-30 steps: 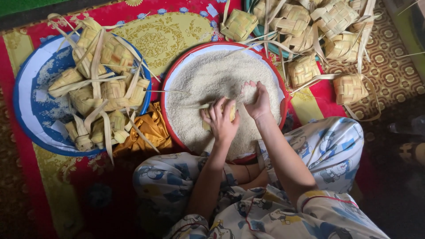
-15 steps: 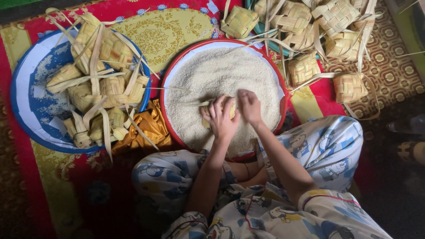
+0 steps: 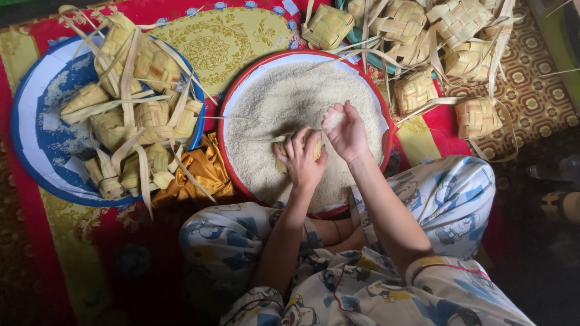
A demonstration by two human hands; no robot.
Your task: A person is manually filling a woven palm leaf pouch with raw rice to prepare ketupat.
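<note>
Gripping a woven pouch [image 3: 302, 148], left hand [image 3: 304, 160]; right hand [image 3: 345, 131] cupped over rice [image 3: 272, 102].

a blue and white basin [image 3: 36, 151] sits at the left of the frame, piled with woven palm-leaf pouches [image 3: 136, 115] whose long leaf tails stick out over its rim. just right of it, at centre left, lies a crumpled orange cloth [image 3: 202, 172]. a second heap of woven pouches [image 3: 435, 45] fills the upper right, one [image 3: 477, 118] lying apart lower down. beneath everything spreads a red mat with yellow patterned panels [image 3: 223, 39]. a patterned brown floor covering [image 3: 538, 96] shows at the right edge.
</note>
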